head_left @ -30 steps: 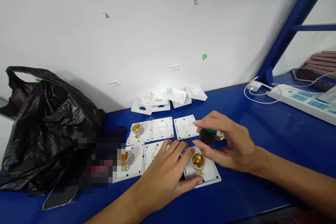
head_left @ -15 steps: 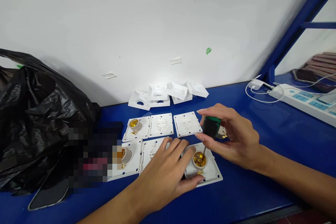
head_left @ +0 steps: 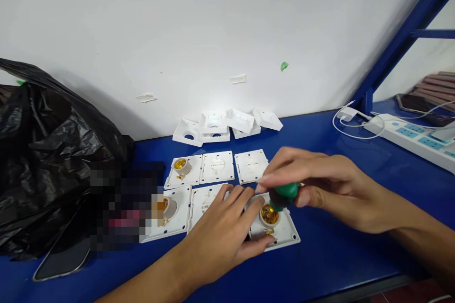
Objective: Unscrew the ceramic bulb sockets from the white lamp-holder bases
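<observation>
My left hand (head_left: 227,225) grips a white square lamp holder base (head_left: 289,236), its thumb at the near side and fingers along the left. On that base sits a round lamp socket (head_left: 269,215) with a brass-coloured inside and a small brass terminal. Between the thumb and fingers of my right hand (head_left: 330,191) is a screwdriver (head_left: 287,192) with a green and black handle. It leans over the socket, blurred. Its tip cannot be seen. Beside my left hand, another white base plate (head_left: 199,201) lies partly covered.
Behind are more base plates (head_left: 227,170), one bearing a socket (head_left: 182,166). White square covers (head_left: 240,120) are piled against the wall. A black plastic bag (head_left: 71,147) and a phone (head_left: 66,251) occupy the left; a white power strip (head_left: 408,135) with cables is at the right.
The screwdriver handle has tilted and sunk lower over the socket, and the fingers of my right hand have shifted round it. My left hand stays on the base.
</observation>
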Demonstrator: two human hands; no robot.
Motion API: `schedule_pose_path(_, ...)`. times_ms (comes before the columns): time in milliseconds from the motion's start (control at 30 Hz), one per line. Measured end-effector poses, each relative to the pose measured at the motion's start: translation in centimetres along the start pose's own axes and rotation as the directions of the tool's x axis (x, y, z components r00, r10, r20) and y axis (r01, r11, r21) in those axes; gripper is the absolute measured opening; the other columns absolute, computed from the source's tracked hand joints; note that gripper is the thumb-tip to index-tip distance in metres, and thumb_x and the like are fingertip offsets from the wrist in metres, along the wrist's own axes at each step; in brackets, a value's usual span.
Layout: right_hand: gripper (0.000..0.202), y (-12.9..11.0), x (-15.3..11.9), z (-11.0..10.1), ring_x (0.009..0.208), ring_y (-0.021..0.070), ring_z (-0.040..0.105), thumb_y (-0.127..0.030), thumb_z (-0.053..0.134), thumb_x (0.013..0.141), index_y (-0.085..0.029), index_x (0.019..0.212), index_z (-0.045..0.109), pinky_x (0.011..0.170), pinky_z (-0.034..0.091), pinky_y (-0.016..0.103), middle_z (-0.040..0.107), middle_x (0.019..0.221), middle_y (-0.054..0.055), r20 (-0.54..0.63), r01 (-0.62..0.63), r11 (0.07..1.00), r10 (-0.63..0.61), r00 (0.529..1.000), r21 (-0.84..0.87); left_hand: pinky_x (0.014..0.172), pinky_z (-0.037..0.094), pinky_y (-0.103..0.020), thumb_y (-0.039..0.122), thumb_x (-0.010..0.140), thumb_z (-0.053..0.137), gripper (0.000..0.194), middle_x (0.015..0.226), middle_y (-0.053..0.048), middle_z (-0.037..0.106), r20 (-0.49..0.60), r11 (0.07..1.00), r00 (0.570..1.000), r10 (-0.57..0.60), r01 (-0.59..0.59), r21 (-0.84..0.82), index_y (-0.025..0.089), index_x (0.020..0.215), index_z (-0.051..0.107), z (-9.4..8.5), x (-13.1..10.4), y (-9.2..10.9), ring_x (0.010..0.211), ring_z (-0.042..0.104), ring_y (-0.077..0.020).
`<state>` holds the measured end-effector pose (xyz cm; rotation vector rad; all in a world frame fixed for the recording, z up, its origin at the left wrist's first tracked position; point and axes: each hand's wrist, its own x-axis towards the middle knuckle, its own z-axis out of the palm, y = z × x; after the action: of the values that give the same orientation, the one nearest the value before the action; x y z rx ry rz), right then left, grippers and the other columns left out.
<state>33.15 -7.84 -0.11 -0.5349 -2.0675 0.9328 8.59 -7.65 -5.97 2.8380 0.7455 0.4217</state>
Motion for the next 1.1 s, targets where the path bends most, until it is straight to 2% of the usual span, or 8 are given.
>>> schedule_pose_path(233, 0.036, 0.2, -0.1, 0.7, 0.106, 0.0184, 0.068, -0.023, 0.065, 0.106, -0.034, 0.141, 0.069, 0.088, 0.061, 0.033, 0.073, 0.118, 0.006, -0.126, -0.009, 0.994, 0.022, 0.992, 0.106, 0.106, 0.049, -0.054, 0.047, 0.103, 0.068, 0.041, 0.125, -0.012, 0.067, 0.018, 1.000, 1.000, -0.010, 0.010, -0.002, 0.019, 0.131, 0.056, 0.1, 0.1, 0.1, 0.117, 0.063, -0.0343)
schedule_pose_path(300, 0.039, 0.5, -0.2, 0.7, 0.114, 0.0208, 0.067, -0.025, 0.059, 0.109, -0.033, 0.147, 0.063, 0.093, 0.061, 0.036, 0.071, 0.126, 0.008, -0.090, -0.057, 0.996, 0.063, 0.994, 0.072, 0.107, 0.048, -0.055, 0.048, 0.105, 0.066, 0.039, 0.124, -0.012, 0.067, 0.017, 1.000, 1.000, -0.011, 0.011, 0.001, 0.020, 0.131, 0.057, 0.1, 0.1, 0.1, 0.116, 0.063, -0.0340)
schedule_pose_path(433, 0.041, 0.7, -0.2, 0.6, 0.110, 0.0219, 0.066, -0.027, 0.070, 0.103, -0.036, 0.143, 0.066, 0.096, 0.061, 0.039, 0.068, 0.123, 0.006, -0.230, 0.008, 0.998, -0.021, 0.973, -0.059, 0.103, 0.050, -0.053, 0.047, 0.105, 0.065, 0.037, 0.121, -0.011, 0.067, 0.007, 1.000, 1.000, -0.016, 0.016, -0.002, 0.020, 0.130, 0.058, 0.0, 0.1, 0.1, 0.110, 0.063, -0.0325)
schedule_pose_path(567, 0.044, 0.1, -0.2, 0.8, 0.120, 0.0213, 0.065, -0.024, 0.059, 0.108, -0.035, 0.151, 0.060, 0.099, 0.060, 0.037, 0.070, 0.126, 0.007, -0.090, -0.026, 1.000, 0.024, 0.996, -0.017, 0.103, 0.050, -0.054, 0.048, 0.104, 0.068, 0.039, 0.122, -0.011, 0.067, -0.005, 1.000, 1.000, -0.003, 0.003, 0.008, 0.019, 0.129, 0.058, 0.0, 0.1, 0.0, 0.112, 0.063, -0.0333)
schedule_pose_path(667, 0.040, -0.5, -0.3, 0.8, 0.114, 0.0194, 0.064, -0.028, 0.072, 0.102, -0.034, 0.141, 0.068, 0.100, 0.058, 0.033, 0.068, 0.122, 0.005, -0.152, 0.003, 1.000, -0.005, 0.988, -0.010, 0.101, 0.051, -0.053, 0.048, 0.102, 0.071, 0.040, 0.121, -0.011, 0.067, -0.008, 1.000, 1.000, -0.008, 0.008, 0.021, 0.019, 0.127, 0.058, 0.0, 0.0, 0.0, 0.112, 0.063, -0.0338)
schedule_pose_path(800, 0.036, -0.5, -0.3, 0.5, 0.123, 0.0193, 0.062, -0.024, 0.058, 0.110, -0.033, 0.144, 0.067, 0.102, 0.057, 0.033, 0.070, 0.127, 0.007, -0.054, -0.048, 0.996, 0.053, 0.997, 0.080, 0.104, 0.050, -0.055, 0.047, 0.101, 0.073, 0.044, 0.128, -0.014, 0.066, 0.024, 1.000, 1.000, -0.001, 0.000, 0.027, 0.018, 0.129, 0.056, 0.0, 0.0, 0.0, 0.118, 0.062, -0.0351)
schedule_pose_path(967, 0.026, 0.4, 0.2, -0.1, 0.101, 0.0156, 0.066, -0.030, 0.069, 0.104, -0.035, 0.129, 0.076, 0.092, 0.059, 0.030, 0.070, 0.113, 0.003, -0.171, -0.032, 0.986, 0.061, 0.983, 0.165, 0.103, 0.049, -0.054, 0.046, 0.102, 0.072, 0.043, 0.121, -0.011, 0.067, 0.028, 1.000, 1.000, -0.010, 0.011, -0.007, 0.018, 0.130, 0.056, -0.1, 0.0, 0.0, 0.111, 0.063, -0.0327)
schedule_pose_path(1100, 0.025, 0.7, 0.2, -0.4, 0.108, 0.0193, 0.065, -0.037, 0.069, 0.104, -0.035, 0.128, 0.077, 0.083, 0.061, 0.030, 0.069, 0.119, 0.006, -0.177, -0.086, 0.986, 0.111, 0.978, 0.144, 0.102, 0.048, -0.054, 0.046, 0.105, 0.067, 0.042, 0.120, -0.011, 0.068, 0.026, 1.000, 1.000, 0.011, -0.011, -0.002, 0.017, 0.132, 0.055, -0.1, -0.1, 0.0, 0.109, 0.064, -0.0322)
